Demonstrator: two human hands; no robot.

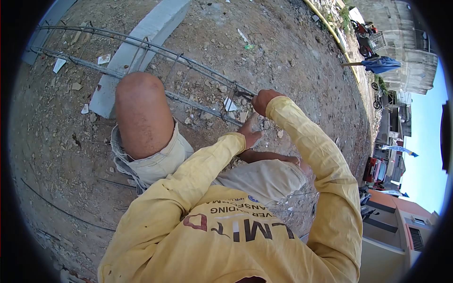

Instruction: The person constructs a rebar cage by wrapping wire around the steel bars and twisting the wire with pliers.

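A long reinforcing-bar cage, made of ribbed bars joined by thin stirrups, runs slantwise in front of me. My right hand is closed around the handles of dark pincers. Their jaws are against the cage's upper bar, near a stirrup corner. Lower down, my left hand grips the near end of the cage's lower bar, its fingers partly hidden. My bare left knee rises beside the cage, and my other leg is folded under my forearms.
A grey concrete beam lies beneath the cage at the left. Broken tile pieces and stones dot the dirt ground. Loose thin rods lie at lower left. Farther off are a bamboo pole, a blue cloth, a motorcycle and buildings.
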